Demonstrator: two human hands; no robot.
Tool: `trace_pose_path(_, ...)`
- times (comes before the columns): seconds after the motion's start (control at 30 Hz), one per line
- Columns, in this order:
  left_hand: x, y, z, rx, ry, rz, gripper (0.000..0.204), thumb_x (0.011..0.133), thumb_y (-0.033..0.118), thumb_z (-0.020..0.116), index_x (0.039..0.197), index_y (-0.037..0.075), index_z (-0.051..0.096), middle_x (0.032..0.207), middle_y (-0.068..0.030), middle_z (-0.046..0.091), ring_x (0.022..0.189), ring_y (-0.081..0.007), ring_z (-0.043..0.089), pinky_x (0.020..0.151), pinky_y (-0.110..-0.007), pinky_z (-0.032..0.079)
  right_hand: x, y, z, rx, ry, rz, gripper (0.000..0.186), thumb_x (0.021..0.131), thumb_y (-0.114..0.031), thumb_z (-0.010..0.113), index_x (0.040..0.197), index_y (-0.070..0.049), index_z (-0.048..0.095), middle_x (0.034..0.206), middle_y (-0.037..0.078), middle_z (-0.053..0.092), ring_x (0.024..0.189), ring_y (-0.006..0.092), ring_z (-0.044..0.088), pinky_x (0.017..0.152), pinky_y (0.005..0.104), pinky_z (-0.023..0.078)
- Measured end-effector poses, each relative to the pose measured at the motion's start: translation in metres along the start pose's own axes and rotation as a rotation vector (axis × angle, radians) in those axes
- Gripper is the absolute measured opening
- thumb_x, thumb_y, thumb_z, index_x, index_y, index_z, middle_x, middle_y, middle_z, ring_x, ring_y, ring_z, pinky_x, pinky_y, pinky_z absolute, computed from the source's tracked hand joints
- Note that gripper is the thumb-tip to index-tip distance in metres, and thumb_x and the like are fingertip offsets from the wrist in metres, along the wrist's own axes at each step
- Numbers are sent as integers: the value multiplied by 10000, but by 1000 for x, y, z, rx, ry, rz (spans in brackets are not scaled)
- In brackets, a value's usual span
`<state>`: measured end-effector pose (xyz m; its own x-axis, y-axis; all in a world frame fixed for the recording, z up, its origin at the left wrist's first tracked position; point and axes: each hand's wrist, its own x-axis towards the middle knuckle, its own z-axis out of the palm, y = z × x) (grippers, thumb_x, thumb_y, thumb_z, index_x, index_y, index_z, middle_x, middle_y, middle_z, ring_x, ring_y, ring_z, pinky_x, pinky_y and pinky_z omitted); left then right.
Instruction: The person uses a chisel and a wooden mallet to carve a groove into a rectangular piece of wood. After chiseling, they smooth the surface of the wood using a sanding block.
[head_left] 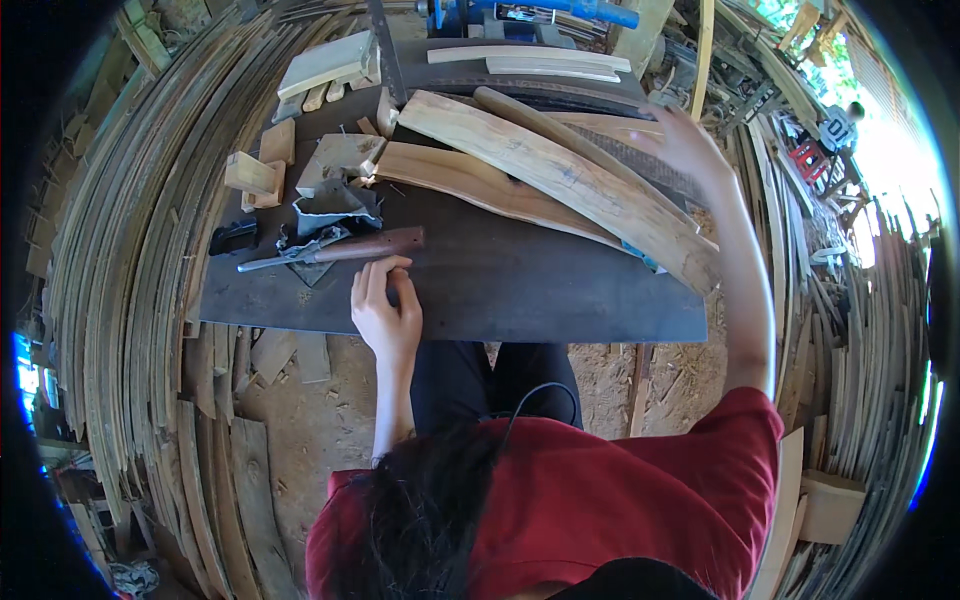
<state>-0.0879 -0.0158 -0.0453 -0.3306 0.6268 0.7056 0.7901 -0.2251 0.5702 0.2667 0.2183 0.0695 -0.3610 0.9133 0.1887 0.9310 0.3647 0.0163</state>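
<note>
My left hand [385,308] rests on the dark table [560,310] by its near edge, its fingers loosely bent with nothing seen in them. Just beyond its fingertips lies a tool with a brown wooden handle [375,243] and a narrow metal blade; its exact kind is unclear. My right hand [685,145] is raised at the table's far right, fingers spread and slightly blurred, near several boards. The uppermost is a long pale board [570,175], lying slantwise over a curved brown board [460,180]. A rounded wooden piece [580,140] lies behind it.
Wooden blocks [258,175], a crumpled grey piece [335,207] and a small black object [234,236] occupy the table's left. Pale strips [530,60] and a blue machine [580,12] are at the back. Stacked planks [150,250] line both sides; another person [838,128] sits far right.
</note>
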Motion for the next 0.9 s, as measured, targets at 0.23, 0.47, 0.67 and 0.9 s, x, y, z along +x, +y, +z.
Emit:
trace_pose_path(0.23,-1,-4,-2,6,-32,9,131,775,-32,565,825,76,618,759,-54,600,650,-268,534,616,-374,399,133,18,29,-52,-250,-155,570,897,-499,567,1231,-38,544,1147,250,613,1109,390,569,944,444,454)
trace_pose_path(0.47,1,4,-11,-26,-139,-45,105,783,-39,563,823,46,607,780,-84,622,683,-287,558,661,-372,416,225,-5,67,-105,-227,-167,560,917,-490,536,1280,-64,498,1255,253,549,1151,399,535,972,460,436)
trace_pose_path(0.67,-2,-3,-13,-45,-100,-47,201,682,-46,583,816,95,632,757,-45,641,636,-224,577,588,-329,411,267,-12,102,-160,-325,-213,565,900,-420,593,1340,-98,444,1310,241,505,1211,407,490,1011,454,416)
trace_pose_path(0.9,1,-3,-10,-79,-71,-72,190,666,-51,585,802,77,622,727,-46,634,623,-215,581,580,-319,426,271,2,144,-69,-189,-220,610,864,-320,671,1367,-125,387,1403,176,417,1290,375,415,1044,442,387)
